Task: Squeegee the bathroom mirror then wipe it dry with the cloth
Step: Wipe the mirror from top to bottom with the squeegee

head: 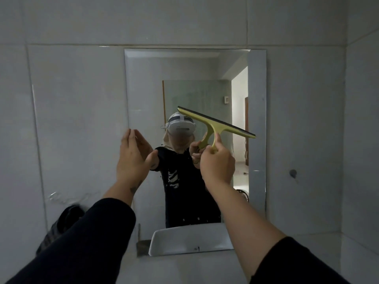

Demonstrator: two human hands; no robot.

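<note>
A rectangular bathroom mirror [143, 78] hangs on the grey tiled wall straight ahead. My right hand [217, 162] grips the handle of a yellow-green squeegee [215, 123]. Its black rubber blade tilts down to the right against the glass, around mid-height on the mirror's right half. My left hand [131, 158] is raised flat with its fingers together, its fingertips at the mirror's left edge, holding nothing. A dark cloth [61, 226] hangs low on the wall to the left, partly hidden behind my left sleeve.
A white basin [184, 238] shows in the mirror's lower part, with a small metal bracket [141, 242] at its bottom left corner. A dark hook [292, 173] is fixed to the wall on the right. Wet smears [67, 197] mark the left tile.
</note>
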